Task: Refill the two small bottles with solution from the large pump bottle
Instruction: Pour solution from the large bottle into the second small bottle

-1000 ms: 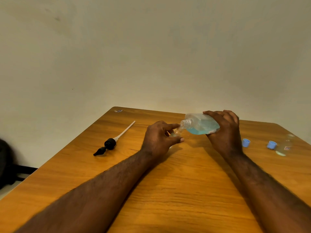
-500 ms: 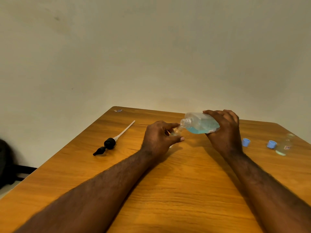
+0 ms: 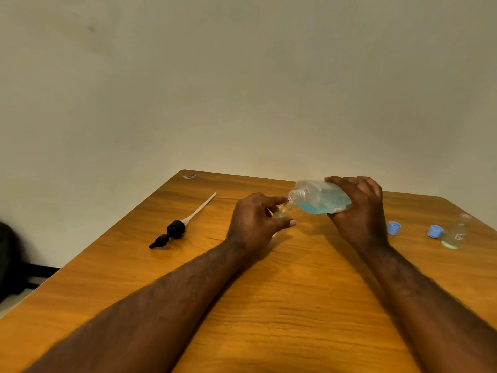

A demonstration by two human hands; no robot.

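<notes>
Blue solution pools along the lower side of the large pump bottle, which is held almost level above the tabletop. Its long axis runs from 3 to 9 o'clock, with the open threaded mouth at the 9 o'clock end. The right hand grips the base end, fingers curled over the top and thumb underneath.

The left hand pinches one small bottle, with forefinger and thumb closed round it. Its neck tilts toward 2 o'clock, just under the big bottle's lip; whether the two rims touch is too fine to tell. No stream shows, so the pour likely needs the base raised a little more while both mouths stay lined up.

At 9 o'clock from the left hand, well apart, lies the removed pump head, its dip tube pointing to 1 o'clock. At 3 o'clock from the right hand sit two blue caps, then the second small bottle, uncapped.

Orange-brown wood grain covers the tabletop, and a plain pale wall stands behind it. Something dark sits low at the far left.
</notes>
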